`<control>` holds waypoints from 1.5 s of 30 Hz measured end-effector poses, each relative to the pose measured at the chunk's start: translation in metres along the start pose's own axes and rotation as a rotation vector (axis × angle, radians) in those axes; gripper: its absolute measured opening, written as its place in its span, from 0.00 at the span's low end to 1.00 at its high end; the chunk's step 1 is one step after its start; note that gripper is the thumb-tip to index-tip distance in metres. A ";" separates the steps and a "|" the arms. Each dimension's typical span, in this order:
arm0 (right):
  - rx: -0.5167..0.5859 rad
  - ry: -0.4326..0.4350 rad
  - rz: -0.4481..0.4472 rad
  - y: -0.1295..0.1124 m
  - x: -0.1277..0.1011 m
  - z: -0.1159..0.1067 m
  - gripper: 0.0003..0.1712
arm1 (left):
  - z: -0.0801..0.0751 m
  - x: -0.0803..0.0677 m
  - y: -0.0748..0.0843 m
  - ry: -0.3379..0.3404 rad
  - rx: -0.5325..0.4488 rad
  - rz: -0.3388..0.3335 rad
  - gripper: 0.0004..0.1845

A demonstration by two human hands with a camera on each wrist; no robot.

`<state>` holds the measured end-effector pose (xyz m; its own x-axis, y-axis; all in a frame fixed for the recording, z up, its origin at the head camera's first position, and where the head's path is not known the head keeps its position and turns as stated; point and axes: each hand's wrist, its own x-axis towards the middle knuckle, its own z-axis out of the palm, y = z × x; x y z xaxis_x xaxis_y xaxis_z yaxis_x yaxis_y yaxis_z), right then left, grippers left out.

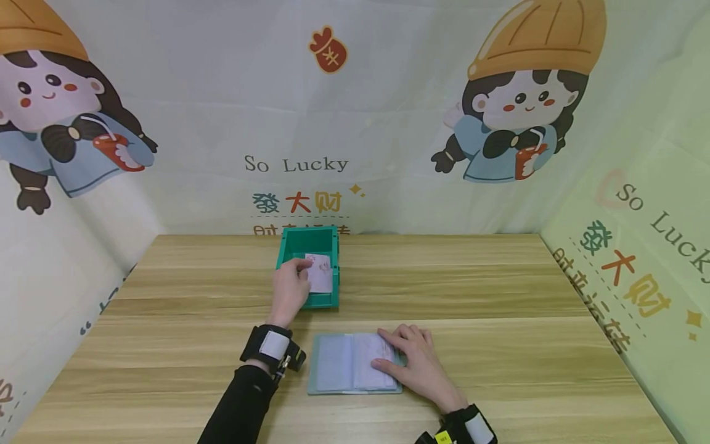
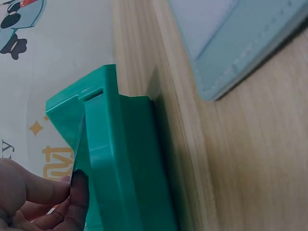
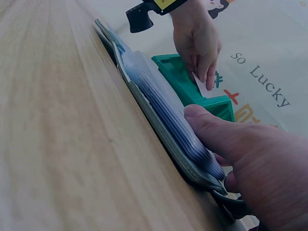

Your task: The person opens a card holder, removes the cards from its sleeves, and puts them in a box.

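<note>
A green plastic bin (image 1: pixel 324 242) stands on the wooden table (image 1: pixel 499 290), also seen close in the left wrist view as the bin (image 2: pixel 125 163). My left hand (image 1: pixel 291 290) reaches into it and pinches a small pale card (image 1: pixel 320 273) between thumb and fingers; the card (image 3: pixel 201 85) shows above the bin (image 3: pixel 183 82) in the right wrist view. An open card-holder booklet (image 1: pixel 346 364) with clear sleeves lies near the front edge. My right hand (image 1: pixel 416 364) presses flat on its right page, fingers (image 3: pixel 226 139) straight along the sleeve stack (image 3: pixel 168 115).
Printed cartoon backdrops (image 1: pixel 344 111) wall the table at the back and on both sides. Bare wood lies to the left and right of the bin and booklet. Both wrists wear black camera straps (image 1: pixel 273 348).
</note>
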<state>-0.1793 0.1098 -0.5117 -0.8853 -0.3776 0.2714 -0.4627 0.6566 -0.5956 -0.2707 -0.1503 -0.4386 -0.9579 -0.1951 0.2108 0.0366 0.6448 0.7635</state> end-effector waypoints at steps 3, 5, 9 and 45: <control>-0.001 0.001 0.001 0.000 0.000 0.000 0.33 | 0.003 0.002 -0.003 -0.009 0.016 -0.007 0.14; -0.001 0.003 -0.001 0.000 0.000 0.000 0.33 | 0.005 0.003 -0.005 -0.019 0.027 -0.010 0.14; -0.002 0.010 -0.010 0.001 0.000 0.001 0.32 | 0.008 0.003 -0.007 -0.044 0.050 -0.017 0.14; -0.022 -0.012 0.011 0.001 0.001 0.001 0.32 | 0.023 -0.006 -0.001 -0.169 0.422 0.004 0.10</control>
<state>-0.1807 0.1095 -0.5125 -0.8897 -0.3783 0.2554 -0.4540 0.6751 -0.5815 -0.2718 -0.1332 -0.4543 -0.9923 -0.0909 0.0837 -0.0451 0.8970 0.4397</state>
